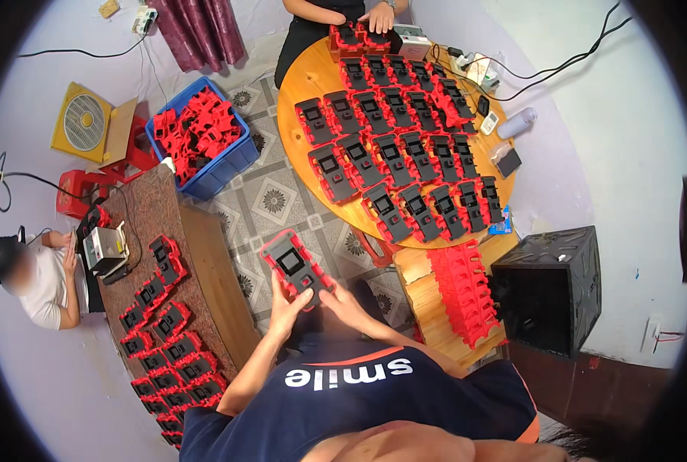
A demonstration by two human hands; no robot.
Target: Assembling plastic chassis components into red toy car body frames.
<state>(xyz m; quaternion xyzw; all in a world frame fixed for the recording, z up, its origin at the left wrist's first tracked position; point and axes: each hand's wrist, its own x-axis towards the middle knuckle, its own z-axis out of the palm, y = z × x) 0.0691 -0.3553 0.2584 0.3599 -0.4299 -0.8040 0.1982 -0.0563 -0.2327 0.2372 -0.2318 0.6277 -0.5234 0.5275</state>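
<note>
The device (291,262), grasped at its lower end by the left hand (285,309) and right hand (345,305), is held face-up above the floor (272,202), apparently being checked, and a steady grip seems called for before any setting-down.

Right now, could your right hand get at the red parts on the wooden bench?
Probably yes: nothing visible blocks the right hand from the red parts, though it is helping the left hand hold the red-and-black device.
</note>
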